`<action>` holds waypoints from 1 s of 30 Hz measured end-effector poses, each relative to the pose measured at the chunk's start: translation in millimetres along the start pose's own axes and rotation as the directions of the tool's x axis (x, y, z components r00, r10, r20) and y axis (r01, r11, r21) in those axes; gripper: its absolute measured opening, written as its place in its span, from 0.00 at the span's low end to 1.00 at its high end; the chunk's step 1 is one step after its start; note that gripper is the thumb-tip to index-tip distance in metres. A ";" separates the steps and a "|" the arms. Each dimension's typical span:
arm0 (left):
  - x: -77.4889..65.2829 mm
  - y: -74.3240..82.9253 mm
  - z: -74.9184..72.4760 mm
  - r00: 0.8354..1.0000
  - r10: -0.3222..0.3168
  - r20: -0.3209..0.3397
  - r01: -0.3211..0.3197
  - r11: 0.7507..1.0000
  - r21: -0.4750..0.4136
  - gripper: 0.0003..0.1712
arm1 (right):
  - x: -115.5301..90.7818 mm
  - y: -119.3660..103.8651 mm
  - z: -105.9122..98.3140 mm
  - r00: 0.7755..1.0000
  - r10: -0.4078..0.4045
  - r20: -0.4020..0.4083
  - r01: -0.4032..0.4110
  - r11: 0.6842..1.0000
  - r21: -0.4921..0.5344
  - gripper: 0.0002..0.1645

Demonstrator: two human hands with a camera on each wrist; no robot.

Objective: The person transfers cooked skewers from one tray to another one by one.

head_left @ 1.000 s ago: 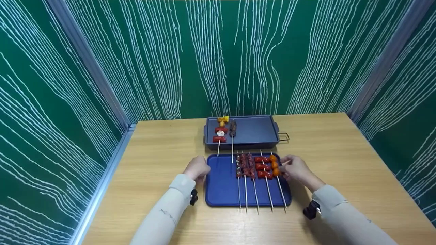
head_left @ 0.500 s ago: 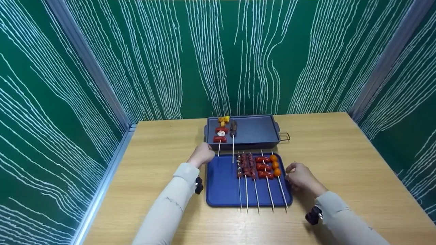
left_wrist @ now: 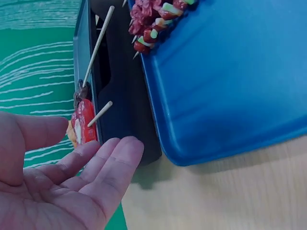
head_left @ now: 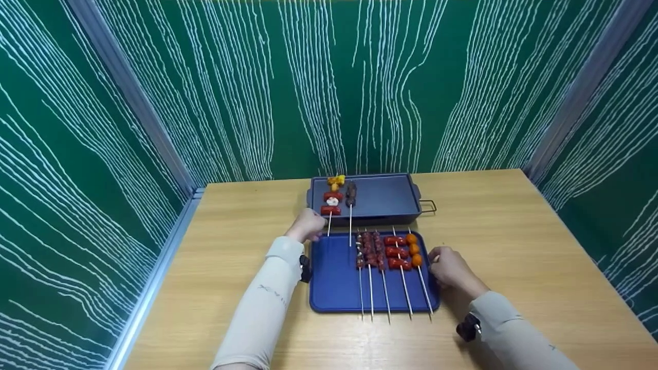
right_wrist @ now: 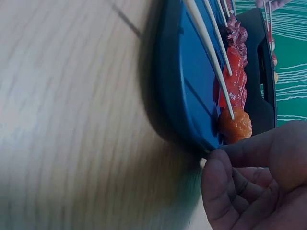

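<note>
My left hand (head_left: 307,225) is at the near left corner of the dark grill pan (head_left: 385,198), beside the bare stick of a mixed skewer (head_left: 332,210) with red, white and yellow pieces. In the left wrist view, its fingers (left_wrist: 112,165) and thumb are apart, with nothing between them. My right hand (head_left: 450,266) pinches the right rim of the blue tray (head_left: 334,288) between thumb and forefinger. Near it lies a skewer of orange balls (head_left: 413,249). Left of that are a red sausage skewer (head_left: 397,252) and several meat or mixed skewers (head_left: 369,249).
A dark meat skewer (head_left: 351,194) also lies on the pan, its stick reaching over the tray's far edge. The pan has a wire handle (head_left: 428,206) at its right. Green walls with white lines surround the wooden table (head_left: 247,216). Stick ends overhang the tray's near edge.
My left hand has moved from the tray's left edge forward to the pan's near left corner. My right hand has shifted slightly right, from beside the orange balls to the tray's rim.
</note>
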State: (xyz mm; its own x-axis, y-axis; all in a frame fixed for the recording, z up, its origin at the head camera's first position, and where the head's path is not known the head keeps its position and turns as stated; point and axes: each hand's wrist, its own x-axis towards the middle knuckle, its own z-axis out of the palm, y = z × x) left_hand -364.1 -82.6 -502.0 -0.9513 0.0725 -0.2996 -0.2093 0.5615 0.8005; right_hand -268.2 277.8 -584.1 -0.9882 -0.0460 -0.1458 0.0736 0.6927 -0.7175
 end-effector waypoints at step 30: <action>23.9 -4.6 27.5 0.973 -0.125 0.193 0.213 0.805 -0.553 0.22 | -2.7 -1.8 4.7 1.000 0.022 -0.014 -0.022 1.000 0.004 0.13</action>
State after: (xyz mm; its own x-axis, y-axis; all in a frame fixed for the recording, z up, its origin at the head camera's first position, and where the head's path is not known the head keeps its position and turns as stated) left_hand -379.7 -60.8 -527.2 -0.8558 0.1594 -0.4921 -0.4967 0.0118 0.8678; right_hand -265.0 273.3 -585.6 -0.9882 -0.0201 -0.1519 0.0961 0.6904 -0.7171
